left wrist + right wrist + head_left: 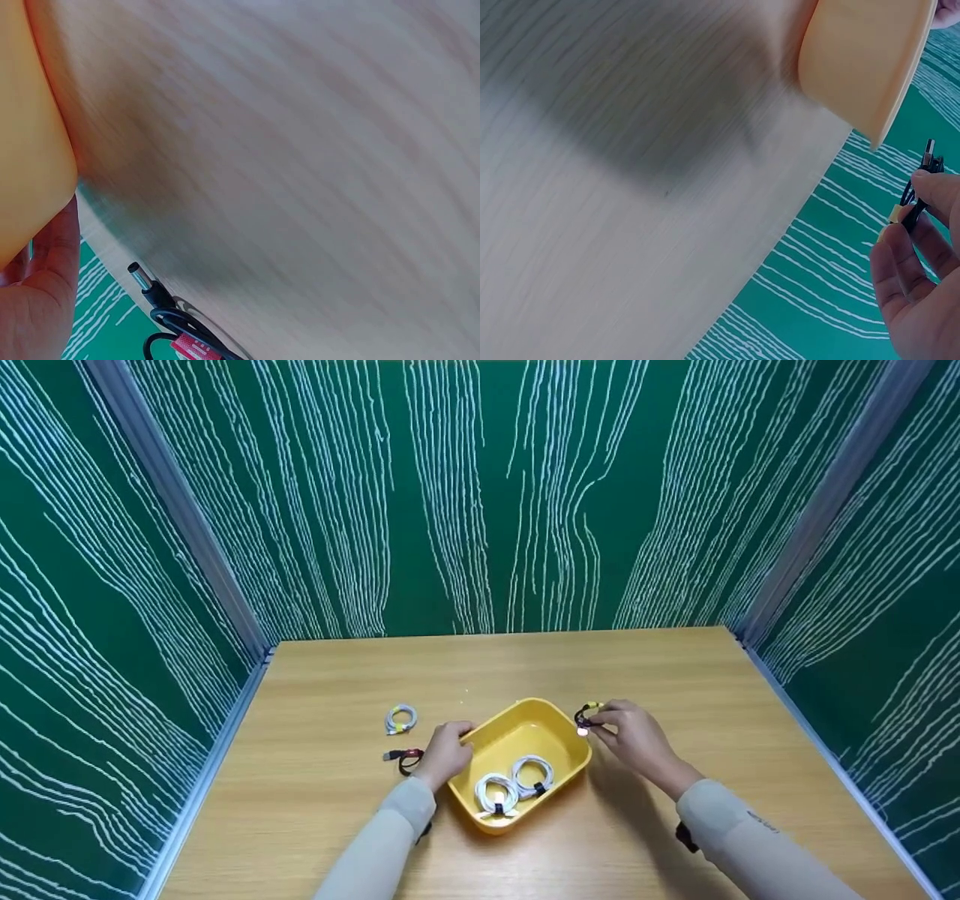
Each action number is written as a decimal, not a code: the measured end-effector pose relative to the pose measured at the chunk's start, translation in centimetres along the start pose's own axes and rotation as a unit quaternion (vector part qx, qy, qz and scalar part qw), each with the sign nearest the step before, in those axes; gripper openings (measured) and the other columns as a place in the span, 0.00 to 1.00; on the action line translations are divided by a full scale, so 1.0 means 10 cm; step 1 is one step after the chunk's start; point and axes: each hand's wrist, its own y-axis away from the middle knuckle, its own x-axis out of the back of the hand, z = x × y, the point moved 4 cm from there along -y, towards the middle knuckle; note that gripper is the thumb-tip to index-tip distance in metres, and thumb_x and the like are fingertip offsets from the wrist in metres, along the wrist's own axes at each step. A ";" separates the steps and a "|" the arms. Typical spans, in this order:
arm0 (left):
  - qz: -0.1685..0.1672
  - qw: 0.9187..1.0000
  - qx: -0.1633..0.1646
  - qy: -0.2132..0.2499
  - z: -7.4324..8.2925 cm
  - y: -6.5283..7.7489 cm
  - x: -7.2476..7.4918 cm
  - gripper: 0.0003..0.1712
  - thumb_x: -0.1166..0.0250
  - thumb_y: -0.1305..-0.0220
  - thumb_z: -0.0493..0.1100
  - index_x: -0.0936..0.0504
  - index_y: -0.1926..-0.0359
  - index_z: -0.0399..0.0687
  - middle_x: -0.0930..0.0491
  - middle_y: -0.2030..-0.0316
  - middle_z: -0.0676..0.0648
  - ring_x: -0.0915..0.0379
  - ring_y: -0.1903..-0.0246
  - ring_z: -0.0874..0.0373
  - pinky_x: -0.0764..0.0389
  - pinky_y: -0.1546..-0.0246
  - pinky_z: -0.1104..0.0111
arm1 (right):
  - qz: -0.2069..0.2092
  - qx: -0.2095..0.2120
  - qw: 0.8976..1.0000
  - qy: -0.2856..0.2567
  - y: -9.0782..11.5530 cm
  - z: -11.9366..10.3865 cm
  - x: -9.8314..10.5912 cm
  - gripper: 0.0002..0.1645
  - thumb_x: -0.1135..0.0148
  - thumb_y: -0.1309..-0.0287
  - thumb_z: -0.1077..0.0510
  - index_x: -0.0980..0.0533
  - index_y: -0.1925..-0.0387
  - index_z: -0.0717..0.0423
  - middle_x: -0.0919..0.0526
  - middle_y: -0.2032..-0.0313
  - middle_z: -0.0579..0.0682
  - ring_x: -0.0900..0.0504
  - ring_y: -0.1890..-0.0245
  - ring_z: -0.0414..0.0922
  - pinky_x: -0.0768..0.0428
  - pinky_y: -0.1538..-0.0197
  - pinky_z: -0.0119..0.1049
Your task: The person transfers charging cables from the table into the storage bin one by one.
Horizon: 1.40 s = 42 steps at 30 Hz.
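A yellow plastic bin (517, 825) sits at an angle on the table, with two coiled white cables inside, one (495, 795) nearer its front corner and another (532, 772) beside it, each with a black tie. My left hand (446, 754) grips the bin's left rim, thumb over the inside. Between thumb and fingers, my right hand (634, 735) pinches a small coiled black cable (919, 195) with a yellow tie, just off the bin's right corner. A black cable with a red tie (191, 337) lies left of my left hand, partly hidden by it in the head view.
Farther left on the wooden table (315, 810) lies a coiled white cable (401, 719) with a yellow tie. Green panels (435, 510) with white wavy lines stand along the back and both sides, joined by grey metal posts (180, 502).
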 end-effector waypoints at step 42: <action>-0.001 1.000 -0.004 0.020 -0.02 0.00 -0.01 0.15 0.40 0.39 0.26 0.11 0.57 0.36 0.12 0.64 0.40 0.25 0.66 0.57 0.20 0.60 0.67 | -0.018 0.029 0.998 -0.044 -0.01 -0.43 -0.25 0.08 0.21 0.40 0.64 0.07 0.58 0.57 0.09 0.59 0.52 0.10 0.57 0.51 0.10 0.50 0.47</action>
